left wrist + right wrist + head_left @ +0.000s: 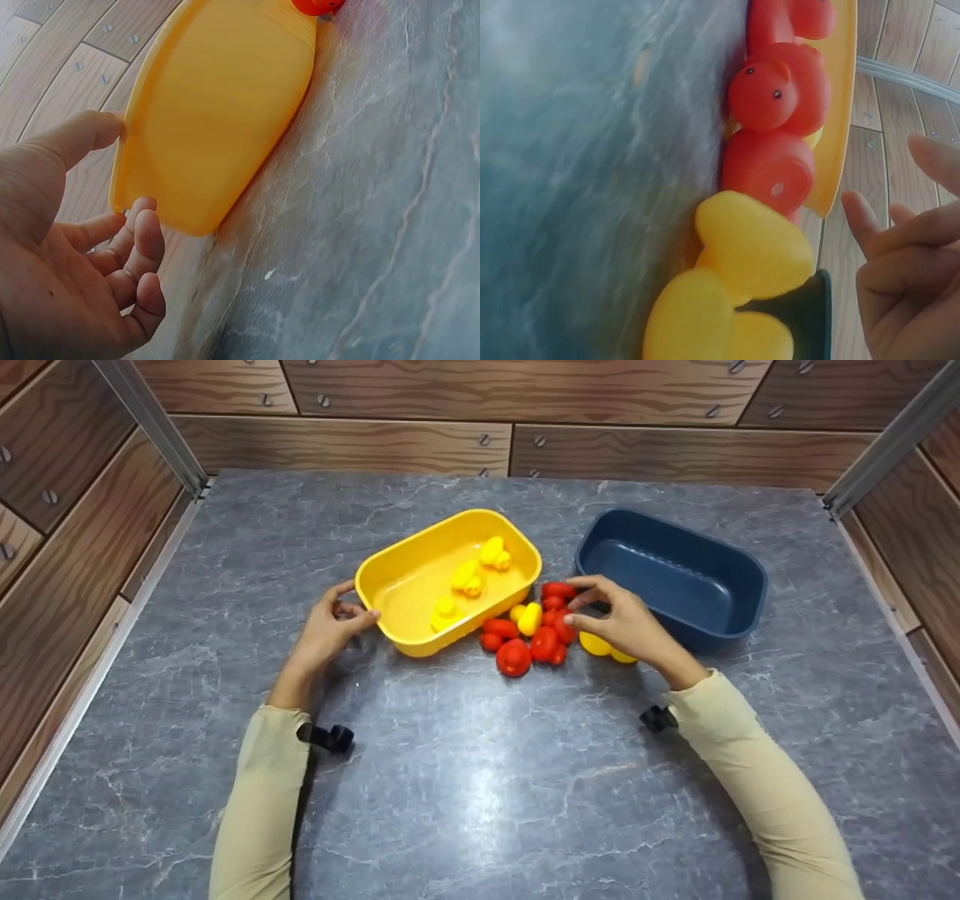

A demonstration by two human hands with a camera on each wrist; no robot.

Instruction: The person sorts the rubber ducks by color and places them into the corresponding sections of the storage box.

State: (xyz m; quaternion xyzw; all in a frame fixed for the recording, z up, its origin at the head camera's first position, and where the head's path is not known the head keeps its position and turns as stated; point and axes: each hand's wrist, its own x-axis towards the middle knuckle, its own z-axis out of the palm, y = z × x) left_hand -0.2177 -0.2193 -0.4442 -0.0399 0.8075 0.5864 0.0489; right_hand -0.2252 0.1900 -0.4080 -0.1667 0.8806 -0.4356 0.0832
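Note:
A yellow tub (409, 585) stands on the grey marble-look table (480, 780) with three yellow ducks (471, 577) inside. My left hand (330, 624) grips its near-left corner, thumb on one side and curled fingers on the other; the left wrist view shows the hand (75, 255) against the tub's wall (217, 112). A pile of red ducks (525, 649) and yellow ducks (530, 619) lies between this tub and an empty blue tub (675, 577). My right hand (609, 613) hovers over the pile with fingers spread, holding nothing; in its wrist view the fingers (907, 247) stay apart from the red duck (776, 94).
Wood-patterned walls (345, 442) close in the table at the back and both sides. Two yellow ducks (596, 645) lie partly under my right hand beside the blue tub. Bare table surface stretches toward the near edge.

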